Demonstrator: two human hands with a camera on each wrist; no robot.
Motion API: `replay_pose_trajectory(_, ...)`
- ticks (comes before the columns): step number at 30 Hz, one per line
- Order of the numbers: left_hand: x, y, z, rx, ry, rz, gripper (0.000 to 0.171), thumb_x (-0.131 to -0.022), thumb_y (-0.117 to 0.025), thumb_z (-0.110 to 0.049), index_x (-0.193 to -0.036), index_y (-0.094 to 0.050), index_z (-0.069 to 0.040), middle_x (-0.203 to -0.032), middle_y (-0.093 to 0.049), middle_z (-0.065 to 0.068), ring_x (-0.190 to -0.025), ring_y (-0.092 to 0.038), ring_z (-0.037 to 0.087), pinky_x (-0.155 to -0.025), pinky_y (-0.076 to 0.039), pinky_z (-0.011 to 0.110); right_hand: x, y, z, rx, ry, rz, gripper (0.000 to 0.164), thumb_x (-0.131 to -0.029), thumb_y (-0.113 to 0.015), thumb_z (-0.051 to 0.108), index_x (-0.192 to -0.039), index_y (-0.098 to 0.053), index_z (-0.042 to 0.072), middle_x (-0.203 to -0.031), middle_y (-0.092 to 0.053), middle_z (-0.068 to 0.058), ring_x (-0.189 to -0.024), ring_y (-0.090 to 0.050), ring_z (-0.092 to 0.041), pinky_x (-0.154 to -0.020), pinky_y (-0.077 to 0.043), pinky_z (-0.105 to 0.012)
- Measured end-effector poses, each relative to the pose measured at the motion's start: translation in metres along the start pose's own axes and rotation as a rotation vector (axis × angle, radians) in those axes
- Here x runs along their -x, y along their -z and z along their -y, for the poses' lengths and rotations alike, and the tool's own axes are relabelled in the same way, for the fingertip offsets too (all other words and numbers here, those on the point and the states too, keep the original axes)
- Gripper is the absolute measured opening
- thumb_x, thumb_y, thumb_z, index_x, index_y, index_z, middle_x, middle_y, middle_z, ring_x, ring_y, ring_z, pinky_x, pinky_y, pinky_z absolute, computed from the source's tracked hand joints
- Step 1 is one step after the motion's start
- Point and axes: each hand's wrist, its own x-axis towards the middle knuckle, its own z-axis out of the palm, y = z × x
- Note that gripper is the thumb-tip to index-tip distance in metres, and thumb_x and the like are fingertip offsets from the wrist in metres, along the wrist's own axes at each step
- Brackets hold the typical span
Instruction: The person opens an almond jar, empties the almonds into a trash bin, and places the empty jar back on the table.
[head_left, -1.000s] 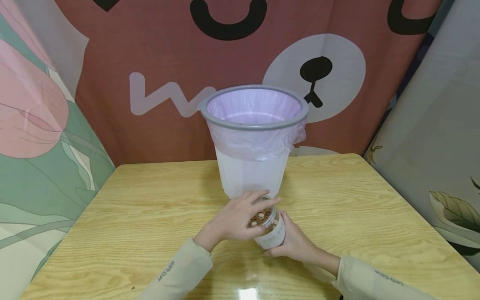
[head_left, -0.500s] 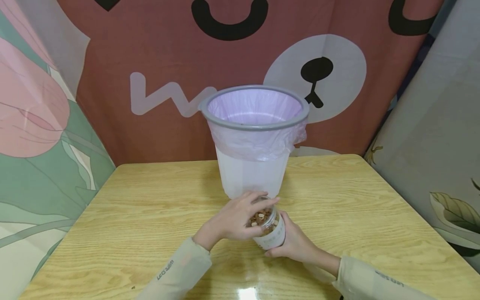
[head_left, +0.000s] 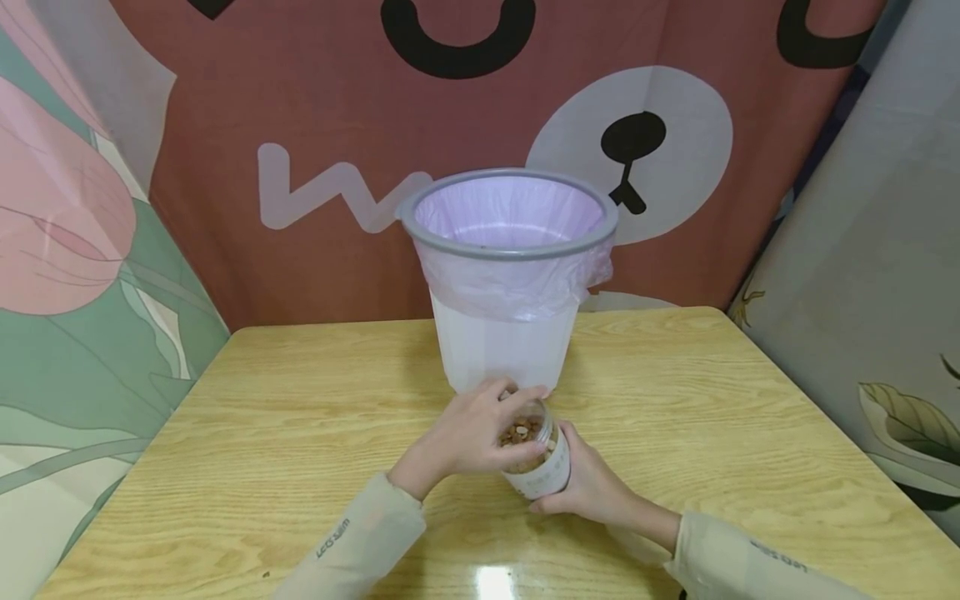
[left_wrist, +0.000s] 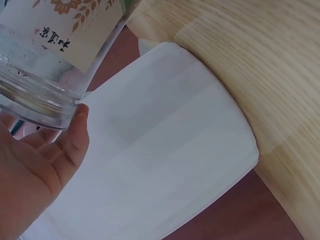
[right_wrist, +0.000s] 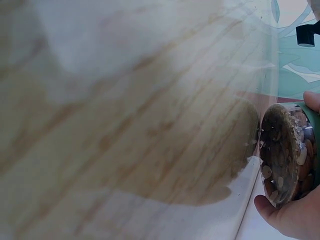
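A clear jar [head_left: 536, 467] with a pale label holds brown nut-like pieces. It is tilted, its mouth toward the left hand, in front of the bin. The left hand [head_left: 476, 429] grips the rim at the top, thumb on the near side and fingers on the far side. In the left wrist view, a fingertip [left_wrist: 80, 117] touches the jar's clear ridged rim. The right hand [head_left: 588, 483] holds the jar's body from the right. The jar's base [right_wrist: 280, 160] and the pieces inside show in the right wrist view. Whether a clear lid is on cannot be told.
A white bin [head_left: 502, 346] with a grey rim and a pinkish-purple liner bag stands just behind the jar. It rests on a wood-grain table [head_left: 315, 400]. Printed cloths [head_left: 337, 83] hang behind and at both sides.
The left hand's fingers have shifted slightly and bent more on the jar's rim. The right hand and the bin stay in place.
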Motion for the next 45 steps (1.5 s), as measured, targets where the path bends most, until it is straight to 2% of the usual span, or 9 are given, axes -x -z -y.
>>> replay_pose_trajectory(7,-0.0018,0.0002,-0.0031,-0.066,0.075,0.008,0.064,-0.081,-0.045,-0.059,-0.129,-0.048,-0.017,-0.100,-0.052,0.000,-0.079,-0.049,0.010,-0.056,-0.040,0.022,-0.0009,-0.0001,0.0006,0.009,0.012,-0.007,0.092,-0.060,-0.082,0.022,-0.131,-0.026,0.003,-0.112,-0.050,-0.007,-0.095,-0.053,-0.020,-0.080,-0.045,-0.032)
replay_pose_trajectory(12,-0.0022,-0.0003,-0.0038,-0.078,0.079,-0.011,0.065,-0.080,-0.042,-0.062,-0.127,-0.050,-0.017,-0.098,-0.053,0.000,-0.077,-0.051,0.011,-0.053,-0.041,0.022,-0.0016,-0.0004,0.0000,0.010,0.003,-0.009,0.092,-0.059,-0.082,0.023,-0.130,-0.027,0.003,-0.112,-0.051,-0.007,-0.094,-0.054,-0.020,-0.080,-0.045,-0.032)
replay_pose_trajectory(14,-0.0021,-0.0007,-0.0033,-0.069,0.069,-0.021,0.067,-0.080,-0.041,-0.063,-0.128,-0.047,-0.017,-0.103,-0.052,0.002,-0.083,-0.052,0.013,-0.057,-0.044,0.024,-0.0019,-0.0002,-0.0001,0.008,0.001,-0.009,0.092,-0.060,-0.082,0.023,-0.131,-0.026,0.003,-0.112,-0.051,-0.007,-0.095,-0.054,-0.020,-0.080,-0.045,-0.032)
replay_pose_trajectory(16,-0.0022,-0.0011,-0.0021,-0.048,0.040,-0.026,0.067,-0.081,-0.042,-0.061,-0.132,-0.043,-0.018,-0.114,-0.050,0.006,-0.096,-0.052,0.018,-0.067,-0.047,0.031,-0.0020,-0.0001,0.0000,-0.001,-0.002,-0.007,0.093,-0.060,-0.082,0.022,-0.131,-0.026,0.002,-0.113,-0.050,-0.007,-0.095,-0.054,-0.020,-0.080,-0.044,-0.032)
replay_pose_trajectory(19,-0.0025,-0.0012,-0.0002,-0.002,-0.018,-0.008,0.065,-0.081,-0.044,-0.052,-0.136,-0.036,-0.021,-0.131,-0.040,0.011,-0.114,-0.043,0.024,-0.082,-0.043,0.042,-0.0020,0.0001,0.0001,-0.012,-0.003,-0.005,0.094,-0.060,-0.082,0.022,-0.132,-0.025,0.002,-0.115,-0.049,-0.008,-0.098,-0.053,-0.021,-0.083,-0.043,-0.033)
replay_pose_trajectory(21,-0.0024,-0.0007,0.0009,0.030,-0.055,0.019,0.065,-0.078,-0.046,-0.046,-0.138,-0.034,-0.024,-0.137,-0.033,0.012,-0.120,-0.038,0.027,-0.087,-0.039,0.047,-0.0018,0.0003,0.0002,-0.013,-0.003,-0.004,0.094,-0.059,-0.082,0.023,-0.132,-0.025,0.002,-0.117,-0.049,-0.008,-0.099,-0.052,-0.022,-0.084,-0.043,-0.034)
replay_pose_trajectory(24,-0.0019,0.0009,0.0011,0.072,-0.081,0.059,0.067,-0.075,-0.046,-0.039,-0.139,-0.033,-0.025,-0.140,-0.028,0.010,-0.122,-0.035,0.026,-0.088,-0.037,0.048,-0.0017,0.0004,0.0002,-0.007,0.002,-0.004,0.094,-0.060,-0.082,0.024,-0.131,-0.025,0.003,-0.118,-0.049,-0.007,-0.101,-0.051,-0.022,-0.085,-0.042,-0.035)
replay_pose_trajectory(33,-0.0015,0.0029,0.0012,0.132,-0.070,0.101,0.068,-0.073,-0.049,-0.036,-0.138,-0.033,-0.027,-0.136,-0.034,0.009,-0.121,-0.035,0.023,-0.090,-0.036,0.045,-0.0011,0.0003,0.0013,0.003,-0.004,-0.016,0.096,-0.058,-0.083,0.025,-0.131,-0.026,0.003,-0.117,-0.049,-0.006,-0.101,-0.051,-0.021,-0.086,-0.041,-0.035)
replay_pose_trajectory(45,-0.0025,0.0027,-0.0008,0.086,-0.026,0.068,0.061,-0.075,-0.050,-0.041,-0.133,-0.040,-0.024,-0.115,-0.045,0.004,-0.100,-0.044,0.015,-0.078,-0.042,0.032,-0.0009,0.0005,0.0009,-0.027,-0.010,0.001,0.094,-0.060,-0.082,0.021,-0.132,-0.025,0.003,-0.118,-0.048,-0.007,-0.101,-0.051,-0.021,-0.086,-0.042,-0.033)
